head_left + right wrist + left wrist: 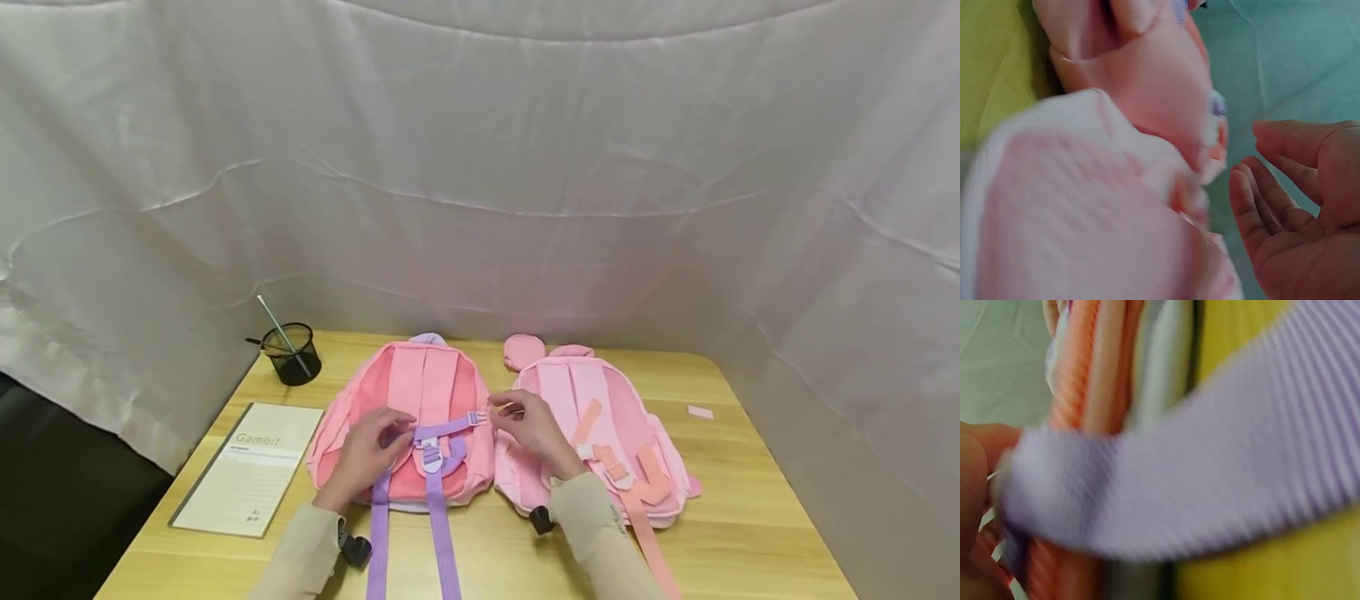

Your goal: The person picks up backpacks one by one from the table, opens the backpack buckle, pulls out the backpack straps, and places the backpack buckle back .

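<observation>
Two pink backpacks lie back side up on the wooden table. Over the left backpack (pixel 360 392) my left hand (pixel 375 446) hovers beside a purple strap (pixel 446 428) with a white buckle (pixel 477 418) at its right end. My right hand (pixel 531 423) is just right of that buckle, between the two bags, fingers relaxed and apart from it. The right wrist view shows this hand (pixel 1310 206) holding nothing. In the left wrist view a purple strap (pixel 1210 462) crosses close to the camera, hiding part of my left hand (pixel 975 500).
On the right backpack (pixel 667 450) are orange straps (pixel 651 537). A notebook (pixel 251 471) and a black mesh cup (pixel 296 367) with a pen and a stick stand at the left. A small pink card (pixel 701 412) lies at the right. Grey curtains surround the table.
</observation>
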### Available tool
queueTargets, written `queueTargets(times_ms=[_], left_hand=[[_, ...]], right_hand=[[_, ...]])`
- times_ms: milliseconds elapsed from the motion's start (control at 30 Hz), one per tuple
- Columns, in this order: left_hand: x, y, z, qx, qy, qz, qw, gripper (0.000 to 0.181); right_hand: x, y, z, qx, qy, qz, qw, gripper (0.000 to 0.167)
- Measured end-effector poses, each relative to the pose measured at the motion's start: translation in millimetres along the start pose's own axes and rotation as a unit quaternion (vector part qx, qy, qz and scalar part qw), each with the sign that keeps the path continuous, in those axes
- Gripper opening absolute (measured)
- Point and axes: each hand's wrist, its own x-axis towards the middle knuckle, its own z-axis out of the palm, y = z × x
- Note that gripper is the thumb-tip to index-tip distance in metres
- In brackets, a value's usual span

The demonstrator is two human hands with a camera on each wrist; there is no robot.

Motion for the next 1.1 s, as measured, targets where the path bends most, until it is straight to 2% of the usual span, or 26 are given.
queueTargets(times_ms=[100,167,267,333,400,500,600,667,800,900,1100], left_hand=[[7.6,17.7,1.8,0.016,0.016,0.049,0.9985,0.023],[13.8,33.1,6.8,0.009,0.017,0.078,0.9968,0.025],[21.1,55.9,22.2,-0.016,0.006,0.114,0.9934,0.027],[24.4,71.3,36.1,-0.039,-0.014,0.126,0.9912,0.027],[27.7,85.8,52.8,-0.052,-0.039,0.129,0.9895,0.027],[33.9,105.0,81.1,-0.073,-0.093,0.108,0.9871,0.027],[40.6,119.7,111.6,-0.061,-0.131,0.088,0.9857,0.027],[45.0,124.7,129.8,-0.041,-0.143,0.090,0.9848,0.030],[51.5,130.1,154.7,-0.005,-0.148,0.111,0.9828,0.034],[55.1,132.2,164.7,-0.008,-0.143,0.114,0.9830,0.033],[59.9,134.6,175.0,-0.008,-0.142,0.118,0.9827,0.029]], right_hand=[[-10.3,-5.9,-17.6,0.002,0.013,-0.014,0.9998,0.030],[-17.7,-9.1,-32.7,0.001,0.018,-0.027,0.9995,0.030],[-30.5,-10.8,-57.2,-0.015,0.028,-0.048,0.9983,0.030],[-39.6,-7.9,-73.7,-0.026,0.038,-0.052,0.9976,0.031],[-48.9,-2.0,-89.4,-0.036,0.049,-0.044,0.9972,0.031],[-60.7,12.4,-109.3,-0.055,0.063,-0.006,0.9965,0.032],[-70.8,26.7,-121.6,-0.067,0.064,0.037,0.9950,0.033],[-75.0,35.9,-125.2,-0.068,0.055,0.054,0.9947,0.035],[-81.4,48.5,-125.2,-0.059,0.021,0.046,0.9970,0.038],[-82.5,57.0,-123.3,-0.072,0.004,0.033,0.9968,0.037],[-83.1,69.0,-118.4,-0.117,0.014,0.031,0.9926,0.034]])
